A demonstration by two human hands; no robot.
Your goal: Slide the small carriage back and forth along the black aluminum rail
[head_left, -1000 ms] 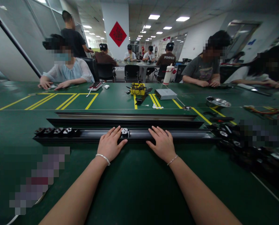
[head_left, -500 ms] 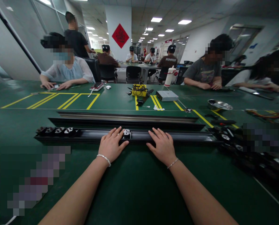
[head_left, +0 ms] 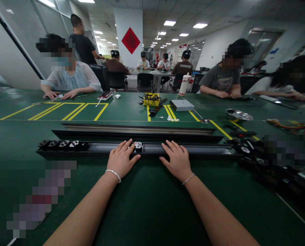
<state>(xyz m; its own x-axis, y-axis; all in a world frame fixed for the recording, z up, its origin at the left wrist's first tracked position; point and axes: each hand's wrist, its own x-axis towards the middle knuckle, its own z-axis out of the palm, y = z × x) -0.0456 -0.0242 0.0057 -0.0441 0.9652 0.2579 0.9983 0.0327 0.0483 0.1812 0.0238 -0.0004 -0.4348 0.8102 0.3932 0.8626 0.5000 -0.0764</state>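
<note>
A long black rail (head_left: 201, 149) lies across the green table in front of me. My left hand (head_left: 121, 159) rests flat on its near edge, fingers stretched out, with the fingertips beside a small black-and-white clip (head_left: 138, 146) seated in the rail. My right hand (head_left: 176, 160) lies flat on the rail a little to the right, fingers spread and holding nothing. Several more clips (head_left: 61, 144) sit in a row at the rail's left end. A second long rail (head_left: 142, 131) lies parallel just behind the first.
A pile of dark parts (head_left: 255, 150) lies at the right. Farther back stand a yellow box (head_left: 151, 99), a grey box (head_left: 181, 105) and a metal dish (head_left: 238, 114). Other people sit along the table's far side and at a table beyond.
Both hands stay flat on the rail in the same place. Only the camera view has shifted slightly.
</note>
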